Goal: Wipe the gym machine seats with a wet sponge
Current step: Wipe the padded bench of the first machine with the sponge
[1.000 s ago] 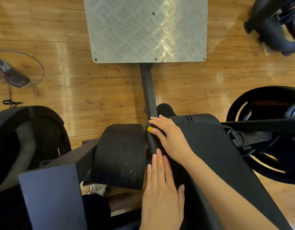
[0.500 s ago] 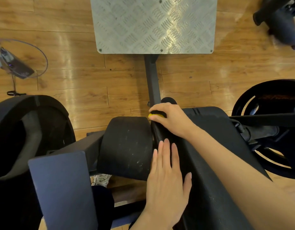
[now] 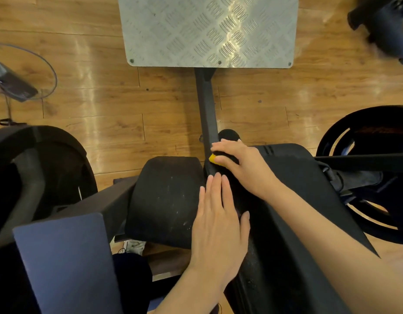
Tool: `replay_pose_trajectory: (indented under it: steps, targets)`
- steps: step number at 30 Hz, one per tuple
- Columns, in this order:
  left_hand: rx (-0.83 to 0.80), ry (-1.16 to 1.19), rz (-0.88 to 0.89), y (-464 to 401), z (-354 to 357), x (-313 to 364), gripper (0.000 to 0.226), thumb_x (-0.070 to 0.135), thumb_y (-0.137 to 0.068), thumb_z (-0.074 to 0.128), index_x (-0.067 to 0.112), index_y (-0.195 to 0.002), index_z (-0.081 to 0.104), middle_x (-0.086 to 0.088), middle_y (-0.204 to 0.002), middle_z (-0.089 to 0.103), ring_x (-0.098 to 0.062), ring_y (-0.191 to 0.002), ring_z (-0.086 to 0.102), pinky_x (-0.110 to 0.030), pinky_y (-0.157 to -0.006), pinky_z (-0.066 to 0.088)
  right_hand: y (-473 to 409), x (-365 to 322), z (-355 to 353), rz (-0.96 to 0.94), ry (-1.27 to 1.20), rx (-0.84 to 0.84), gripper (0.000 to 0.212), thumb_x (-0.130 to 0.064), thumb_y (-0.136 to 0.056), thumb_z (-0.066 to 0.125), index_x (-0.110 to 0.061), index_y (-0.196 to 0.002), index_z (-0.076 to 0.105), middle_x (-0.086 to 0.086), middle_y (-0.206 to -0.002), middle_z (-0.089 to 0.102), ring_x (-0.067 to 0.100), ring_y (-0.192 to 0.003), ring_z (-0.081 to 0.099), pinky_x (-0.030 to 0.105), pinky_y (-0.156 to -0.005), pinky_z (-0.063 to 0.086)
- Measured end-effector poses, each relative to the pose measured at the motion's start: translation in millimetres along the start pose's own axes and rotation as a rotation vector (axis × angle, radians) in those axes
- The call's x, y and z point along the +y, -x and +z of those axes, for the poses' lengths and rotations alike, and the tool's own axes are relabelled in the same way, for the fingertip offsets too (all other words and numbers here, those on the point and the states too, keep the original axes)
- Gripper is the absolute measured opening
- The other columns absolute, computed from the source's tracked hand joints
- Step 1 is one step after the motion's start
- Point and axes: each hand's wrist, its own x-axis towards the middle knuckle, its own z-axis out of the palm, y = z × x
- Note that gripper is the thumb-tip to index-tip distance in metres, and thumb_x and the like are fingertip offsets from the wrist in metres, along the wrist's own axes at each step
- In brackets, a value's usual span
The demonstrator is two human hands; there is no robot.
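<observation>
I see the right hand (image 3: 239,165) curled over a mostly hidden yellow sponge (image 3: 213,159), probably mid-wipe at the long black padded seat's (image 3: 293,200) far edge, left hand (image 3: 216,223) flat and steadying; next, draw the sponge back.

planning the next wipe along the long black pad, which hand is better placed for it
Right. The right hand already grips the yellow sponge at the far end of the long pad. The left hand lies flat with straight fingers, bracing the pad's near edge, holding nothing.
</observation>
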Motion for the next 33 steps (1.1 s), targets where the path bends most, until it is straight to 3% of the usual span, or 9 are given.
replay_pose_trajectory:
  steps: [3, 5, 11, 15, 19, 22, 26, 30, 33]
  targets:
    - [0.032, 0.009, -0.017, -11, 2, -3, 0.069, 0.041, -0.097, 0.030, -0.004, -0.150, 0.033, -0.023, -0.152, 0.040, -0.034, -0.143, 0.038, -0.048, -0.115, 0.033, -41, 0, 10, 0.166, 0.138, -0.051, 0.031, -0.034, -0.100, 0.048, -0.015, -0.114, 0.068, 0.003, -0.110, 0.068, 0.020, -0.107, 0.060, 0.039, -0.095, 0.046]
    - [0.035, -0.007, -0.012, -15, 5, -2, 0.069, 0.041, -0.098, 0.029, -0.005, -0.150, 0.032, -0.024, -0.154, 0.037, -0.034, -0.144, 0.036, -0.048, -0.115, 0.032, -45, 2, 9, 0.189, 0.164, -0.047, 0.033, -0.037, -0.100, 0.048, -0.015, -0.113, 0.068, 0.003, -0.107, 0.068, 0.020, -0.101, 0.062, 0.036, -0.088, 0.049]
    - [0.030, -0.033, -0.029, -20, 13, 6, 0.070, 0.040, -0.098, 0.031, -0.008, -0.149, 0.033, -0.027, -0.155, 0.032, -0.038, -0.145, 0.033, -0.048, -0.116, 0.032, 14, 8, 9, 0.132, 0.124, 0.186, 0.031, -0.027, -0.098, 0.054, -0.016, -0.126, 0.060, -0.002, -0.130, 0.060, 0.014, -0.130, 0.046, 0.028, -0.113, 0.021]
    - [0.030, -0.047, -0.014, -20, 17, 4, 0.073, 0.043, -0.097, 0.023, -0.007, -0.149, 0.032, -0.028, -0.156, 0.029, -0.037, -0.146, 0.030, -0.047, -0.117, 0.030, -26, 8, 16, 0.249, 0.182, 0.209, 0.024, -0.030, -0.099, 0.051, -0.014, -0.108, 0.066, 0.003, -0.103, 0.068, 0.021, -0.101, 0.059, 0.030, -0.079, 0.042]
    - [0.047, -0.051, -0.012, -18, 16, 4, 0.073, 0.041, -0.095, 0.025, -0.007, -0.149, 0.034, -0.027, -0.157, 0.028, -0.037, -0.146, 0.030, -0.047, -0.116, 0.025, 48, 0, 16, 0.159, 0.153, 0.228, 0.033, -0.022, -0.098, 0.054, -0.013, -0.130, 0.058, 0.002, -0.138, 0.055, 0.017, -0.137, 0.040, 0.035, -0.119, 0.016]
    - [0.044, -0.058, -0.014, -18, 16, 5, 0.072, 0.041, -0.096, 0.026, -0.008, -0.149, 0.034, -0.027, -0.157, 0.029, -0.037, -0.146, 0.031, -0.048, -0.116, 0.027, 33, 8, 12, 0.189, 0.157, 0.192, 0.032, -0.024, -0.099, 0.051, -0.012, -0.128, 0.059, 0.003, -0.136, 0.056, 0.019, -0.137, 0.040, 0.035, -0.119, 0.017]
    - [0.046, -0.072, 0.005, -18, 17, 2, 0.072, 0.042, -0.097, 0.026, -0.008, -0.148, 0.034, -0.028, -0.157, 0.028, -0.038, -0.145, 0.031, -0.050, -0.115, 0.028, -23, 14, 5, 0.299, 0.193, 0.185, 0.025, -0.032, -0.100, 0.046, -0.014, -0.098, 0.064, 0.005, -0.097, 0.066, 0.025, -0.100, 0.058, 0.034, -0.089, 0.042]
    - [0.040, -0.074, 0.020, -19, 17, 0, 0.069, 0.040, -0.099, 0.035, -0.007, -0.150, 0.031, -0.026, -0.158, 0.026, -0.037, -0.146, 0.028, -0.049, -0.115, 0.023, 38, 5, 14, 0.265, 0.298, 0.253, 0.036, -0.026, -0.102, 0.046, -0.012, -0.134, 0.053, 0.005, -0.142, 0.050, 0.021, -0.138, 0.037, 0.036, -0.118, 0.017]
    - [0.038, -0.077, 0.024, -20, 17, 1, 0.068, 0.038, -0.098, 0.042, -0.006, -0.149, 0.034, -0.026, -0.157, 0.029, -0.038, -0.145, 0.030, -0.051, -0.114, 0.023, 23, 12, 11, 0.282, 0.322, 0.237, 0.034, -0.026, -0.102, 0.046, -0.009, -0.130, 0.056, 0.007, -0.137, 0.054, 0.023, -0.133, 0.042, 0.036, -0.115, 0.022]
